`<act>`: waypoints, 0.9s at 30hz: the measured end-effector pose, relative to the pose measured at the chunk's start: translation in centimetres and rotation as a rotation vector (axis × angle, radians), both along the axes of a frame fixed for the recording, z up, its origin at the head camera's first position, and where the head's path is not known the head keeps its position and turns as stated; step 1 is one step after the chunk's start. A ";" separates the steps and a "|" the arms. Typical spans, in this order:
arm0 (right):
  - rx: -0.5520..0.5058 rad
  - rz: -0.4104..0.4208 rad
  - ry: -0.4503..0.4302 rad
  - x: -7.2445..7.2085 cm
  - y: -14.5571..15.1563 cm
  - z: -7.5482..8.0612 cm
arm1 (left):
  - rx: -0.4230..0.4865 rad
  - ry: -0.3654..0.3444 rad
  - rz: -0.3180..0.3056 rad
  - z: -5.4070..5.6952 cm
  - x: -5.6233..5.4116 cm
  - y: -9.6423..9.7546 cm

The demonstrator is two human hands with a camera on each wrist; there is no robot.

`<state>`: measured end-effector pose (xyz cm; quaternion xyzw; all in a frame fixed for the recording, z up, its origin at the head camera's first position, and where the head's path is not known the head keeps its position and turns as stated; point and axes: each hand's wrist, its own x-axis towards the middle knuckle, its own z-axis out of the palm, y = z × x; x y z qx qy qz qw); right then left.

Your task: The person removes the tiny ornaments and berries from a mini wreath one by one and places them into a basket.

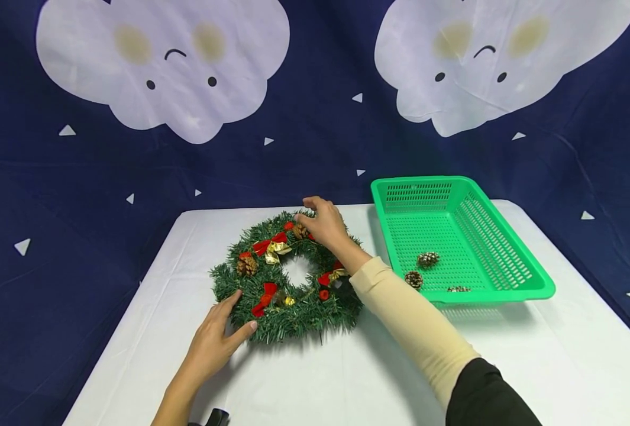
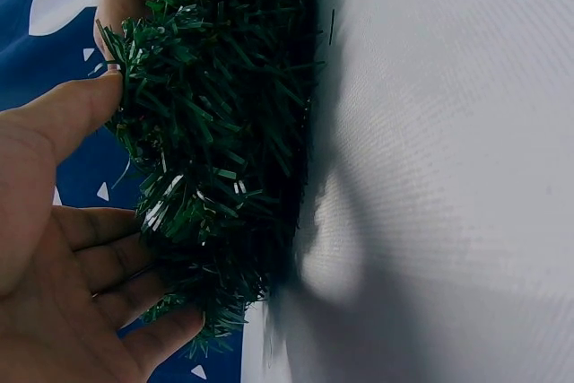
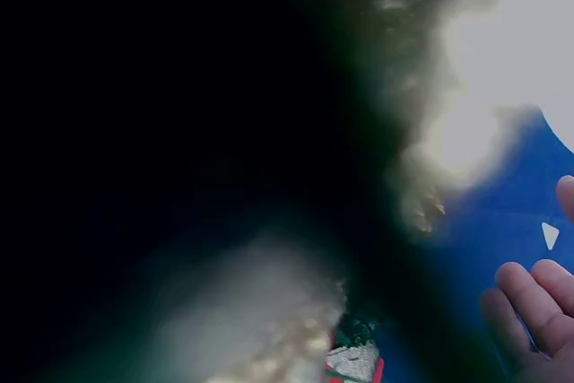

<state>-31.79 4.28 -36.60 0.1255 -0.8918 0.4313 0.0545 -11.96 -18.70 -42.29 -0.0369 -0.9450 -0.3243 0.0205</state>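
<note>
A green tinsel wreath [image 1: 293, 322] lies on the white table, dressed with red bows [image 1: 265, 299], gold ribbons, red berries and pine cones [image 1: 247, 264]. My left hand [image 1: 213, 346] is at its near left edge, thumb and fingers spread. In the left wrist view, the fingertips [image 2: 184, 325] rest against the outer greenery [image 2: 215, 132]. Over the far right part of the wreath hovers my right hand [image 1: 325, 225], fingers loosely bent beside a pine cone [image 1: 300, 231]. The right wrist view is mostly dark and blurred, with a few fingers [image 3: 529, 298] at its right edge, holding nothing.
To the right stands a green plastic basket [image 1: 498, 296] with several frosted pine cones [image 1: 428, 260] at its near left. A dark blue cloth with clouds [image 1: 187, 59] hangs behind the table [image 1: 315, 390]. A small black object [image 1: 217, 417] shows at the bottom edge.
</note>
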 end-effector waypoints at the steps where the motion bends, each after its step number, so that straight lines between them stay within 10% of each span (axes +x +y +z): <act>1: 0.005 -0.002 -0.004 0.0 0.0 0.0 | 0.001 -0.002 0.000 0.0 0.0 0.0; 27: 0.217 0.033 -0.063 -1.2 -0.6 -1.8 | 0.004 0.024 0.005 0.0 0.2 0.2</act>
